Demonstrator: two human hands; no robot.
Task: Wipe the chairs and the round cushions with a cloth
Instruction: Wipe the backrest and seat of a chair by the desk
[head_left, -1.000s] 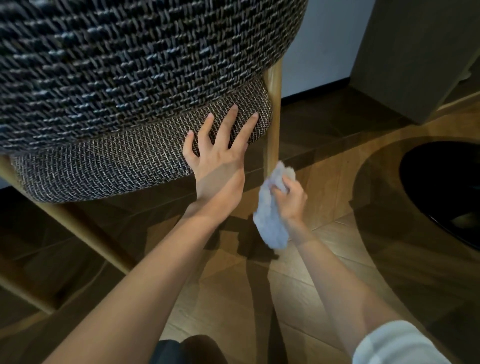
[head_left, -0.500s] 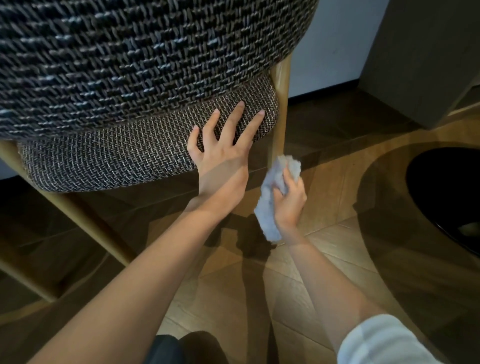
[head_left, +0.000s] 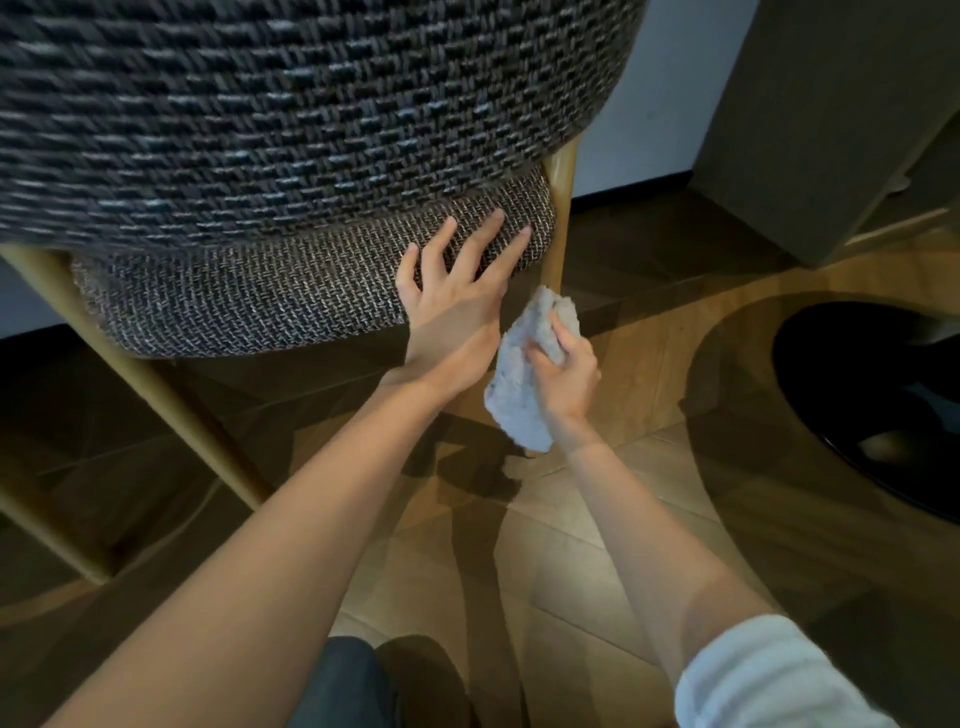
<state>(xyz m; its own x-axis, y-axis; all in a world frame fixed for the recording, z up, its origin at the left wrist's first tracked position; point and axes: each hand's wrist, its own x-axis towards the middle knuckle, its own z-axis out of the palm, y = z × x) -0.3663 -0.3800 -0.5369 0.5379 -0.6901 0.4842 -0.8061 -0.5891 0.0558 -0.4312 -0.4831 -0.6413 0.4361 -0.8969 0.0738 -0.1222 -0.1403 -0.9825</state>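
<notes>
A chair with a dark woven backrest (head_left: 291, 109) fills the top of the head view. Below it sits the grey tweed seat cushion (head_left: 249, 296) on light wooden legs (head_left: 562, 218). My left hand (head_left: 457, 306) lies flat with spread fingers on the cushion's right side. Just right of it, my right hand (head_left: 566, 379) grips a crumpled pale cloth (head_left: 519, 395), held close to the rear wooden leg and below the cushion's edge.
A round dark glass table top (head_left: 727, 467) with a black base (head_left: 857, 395) stands at the right. A grey-brown cabinet (head_left: 821, 119) is at the upper right against a white wall. Another wooden chair leg (head_left: 135, 374) slants at the left over wooden floor.
My right hand with the cloth has risen a little toward the cushion edge and the wooden leg. My left hand stays pressed on the cushion, shifted slightly.
</notes>
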